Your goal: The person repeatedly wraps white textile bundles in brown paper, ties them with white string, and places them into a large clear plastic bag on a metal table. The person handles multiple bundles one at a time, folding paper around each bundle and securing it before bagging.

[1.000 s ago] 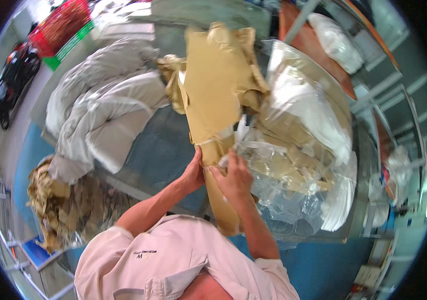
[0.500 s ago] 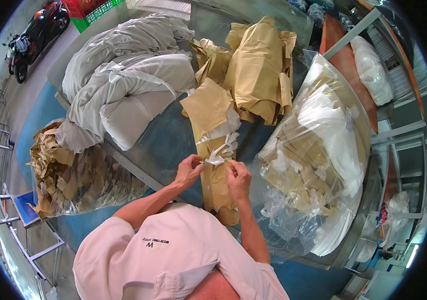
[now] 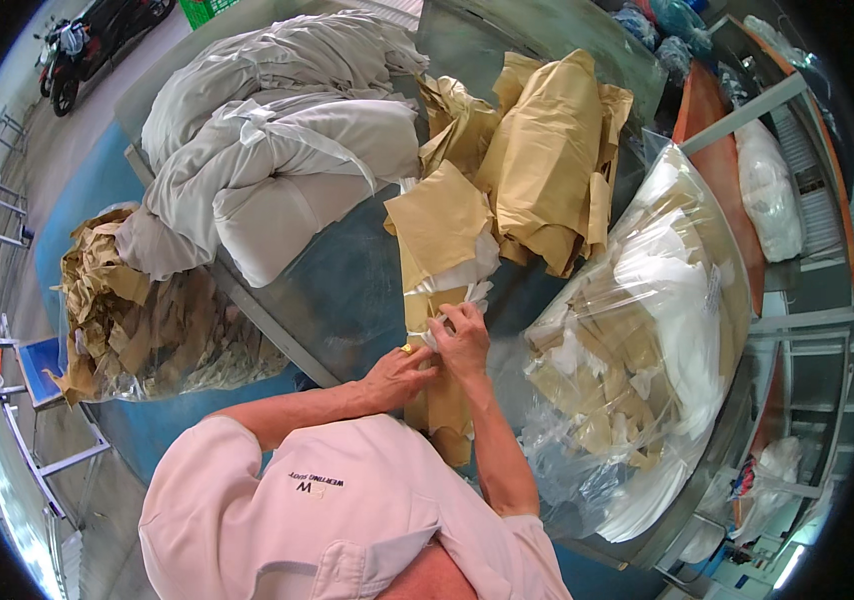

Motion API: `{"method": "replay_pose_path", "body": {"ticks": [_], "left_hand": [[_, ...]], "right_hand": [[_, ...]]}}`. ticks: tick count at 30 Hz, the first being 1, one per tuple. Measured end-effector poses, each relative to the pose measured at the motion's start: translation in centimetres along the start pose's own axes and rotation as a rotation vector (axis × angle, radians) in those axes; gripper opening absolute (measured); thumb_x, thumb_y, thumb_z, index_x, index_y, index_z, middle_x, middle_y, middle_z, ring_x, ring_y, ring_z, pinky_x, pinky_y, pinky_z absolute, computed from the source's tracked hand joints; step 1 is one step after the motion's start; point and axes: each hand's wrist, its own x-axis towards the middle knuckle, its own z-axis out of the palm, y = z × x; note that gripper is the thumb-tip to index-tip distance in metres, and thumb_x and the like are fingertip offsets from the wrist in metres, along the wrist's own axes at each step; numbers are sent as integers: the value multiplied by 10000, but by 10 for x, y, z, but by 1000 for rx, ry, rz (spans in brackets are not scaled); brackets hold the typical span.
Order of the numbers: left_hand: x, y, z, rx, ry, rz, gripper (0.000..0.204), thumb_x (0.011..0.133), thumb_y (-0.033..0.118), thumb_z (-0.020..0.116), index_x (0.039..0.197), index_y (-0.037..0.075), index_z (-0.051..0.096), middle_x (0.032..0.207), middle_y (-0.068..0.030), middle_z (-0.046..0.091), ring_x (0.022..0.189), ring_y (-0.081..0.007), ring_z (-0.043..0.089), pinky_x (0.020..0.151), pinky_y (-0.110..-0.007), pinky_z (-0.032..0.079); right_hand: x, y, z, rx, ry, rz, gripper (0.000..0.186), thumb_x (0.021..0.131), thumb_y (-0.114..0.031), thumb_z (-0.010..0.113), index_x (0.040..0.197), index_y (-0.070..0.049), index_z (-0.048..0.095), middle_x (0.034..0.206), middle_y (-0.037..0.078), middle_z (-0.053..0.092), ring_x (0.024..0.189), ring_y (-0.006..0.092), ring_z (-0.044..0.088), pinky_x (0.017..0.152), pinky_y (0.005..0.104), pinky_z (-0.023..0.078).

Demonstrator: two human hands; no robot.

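Tan garment (image 3: 444, 260): near the table's (image 3: 347, 290) front edge, white tape across it, draped over that edge.
Right hand (image 3: 464, 340): I see its fingers pinching the tape.
Left hand (image 3: 397, 375): fingers curled on the cloth below.
Risk: I judge the thin tape could tear if tugged sideways.
Clear bag (image 3: 647, 340): right end, holding tan and white pieces.
Second bag (image 3: 137, 320): beyond the left edge, crumpled brown paper.

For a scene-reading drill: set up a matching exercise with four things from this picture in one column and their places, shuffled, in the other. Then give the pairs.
Things:
1. grey cloth bundles
2. clear bag of scraps
3. tan wrapped piece
4. crumpled brown paper heap

Places:
A. below the table's left edge
B. at the right hand and left hand
C. far left of the tabletop
D. right side of the table

Pairs: 1-C, 2-D, 3-B, 4-A
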Motion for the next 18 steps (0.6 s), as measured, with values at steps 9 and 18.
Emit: {"method": "replay_pose_path", "body": {"ticks": [9, 18], "left_hand": [[-8, 2, -6, -219, 19, -111, 288, 800, 50, 682, 1081, 109, 654, 1181, -131, 598, 1001, -338, 626, 836, -418, 521], [1, 4, -11, -361, 17, -192, 203, 894, 109, 625, 1091, 70, 650, 1139, -92, 634, 1018, -323, 632, 869, -423, 511]], "right_hand": [[5, 13, 0, 340, -162, 348, 46, 773, -51, 709, 793, -12, 695, 767, 64, 638, 669, 150, 606, 639, 296, 486], [22, -36, -41, 744, -242, 449, 150, 880, -111, 713, 820, -9, 622, 808, 9, 597, 685, 96, 538, 630, 273, 451]]}}
